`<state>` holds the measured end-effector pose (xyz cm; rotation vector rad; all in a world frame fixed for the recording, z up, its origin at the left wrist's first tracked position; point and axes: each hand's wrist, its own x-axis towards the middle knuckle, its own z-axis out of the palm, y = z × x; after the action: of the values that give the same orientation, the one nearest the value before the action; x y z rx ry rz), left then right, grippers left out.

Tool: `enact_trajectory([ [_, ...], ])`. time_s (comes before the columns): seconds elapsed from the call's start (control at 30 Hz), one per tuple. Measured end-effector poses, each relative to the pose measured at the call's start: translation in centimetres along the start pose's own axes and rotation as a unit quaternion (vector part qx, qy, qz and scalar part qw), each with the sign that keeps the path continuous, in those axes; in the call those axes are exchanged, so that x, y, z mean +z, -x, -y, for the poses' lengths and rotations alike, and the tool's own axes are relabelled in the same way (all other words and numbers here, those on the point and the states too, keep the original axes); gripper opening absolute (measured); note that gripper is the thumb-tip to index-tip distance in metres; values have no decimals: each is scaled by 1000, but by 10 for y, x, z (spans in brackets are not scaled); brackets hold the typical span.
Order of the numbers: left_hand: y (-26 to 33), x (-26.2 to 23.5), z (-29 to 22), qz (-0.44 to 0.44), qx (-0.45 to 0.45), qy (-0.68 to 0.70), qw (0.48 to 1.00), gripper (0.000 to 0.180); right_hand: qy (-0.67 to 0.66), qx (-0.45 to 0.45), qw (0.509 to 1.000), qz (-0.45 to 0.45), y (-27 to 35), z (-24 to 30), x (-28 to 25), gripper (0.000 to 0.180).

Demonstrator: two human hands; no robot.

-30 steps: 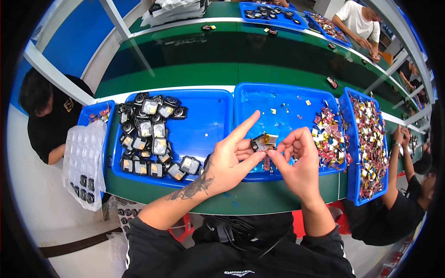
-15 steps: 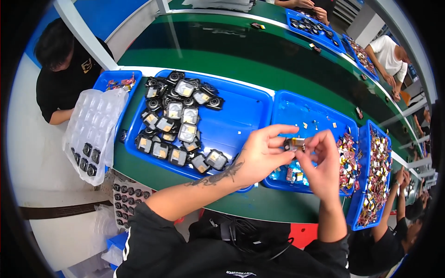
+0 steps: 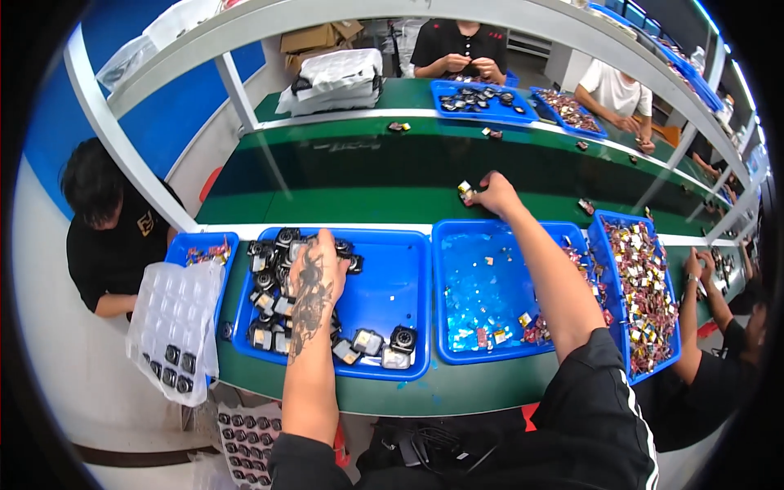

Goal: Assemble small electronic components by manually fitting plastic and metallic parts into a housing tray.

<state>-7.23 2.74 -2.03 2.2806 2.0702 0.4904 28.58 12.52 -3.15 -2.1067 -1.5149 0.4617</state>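
Observation:
My left hand (image 3: 317,265) reaches down onto a pile of black watch-like cases (image 3: 263,282) in a blue tray (image 3: 376,237); its fingers are mostly hidden behind the back of the hand. Out over the green belt (image 3: 392,184), my right hand (image 3: 496,196) pinches a small electronic part (image 3: 466,193) with white, yellow and reddish pieces. Beneath my right forearm lies a second blue tray (image 3: 469,359), with red, white and yellow small parts (image 3: 539,329) and scattered bits. A few cases (image 3: 397,347) lie apart, near the first tray's front right corner.
On the right stands a blue bin (image 3: 674,347) heaped with small parts. Left of the trays, a clear blister tray (image 3: 171,314) holds several black pieces. White frame posts (image 3: 122,155) rise around the bench. Co-workers sit left, right and across; loose parts (image 3: 586,207) lie on the belt.
My hands have parted: the left has gone to the pile of cases, the right has carried the small part out over the belt. The view has shifted upward.

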Motion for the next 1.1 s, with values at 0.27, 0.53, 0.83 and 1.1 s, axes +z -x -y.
enact_trajectory([
  [0.27, -3, -35, -37, -76, 70, 198, 975, 18, -49, -277, 959, 23, 108, 37, -59, 19],
  [0.53, 32, -31, -90, 268, -24, 801, 535, 13, -37, -262, 950, 168, 233, 4, -64, 13],
  [0.83, 50, -24, -105, 311, -21, 761, 568, 36, 46, -295, 951, 76, 247, 4, -36, 17],
  [1.1, 69, -18, -117, 305, 193, 544, 757, 22, -454, -101, 883, 58, 261, 14, -48, 9],
])
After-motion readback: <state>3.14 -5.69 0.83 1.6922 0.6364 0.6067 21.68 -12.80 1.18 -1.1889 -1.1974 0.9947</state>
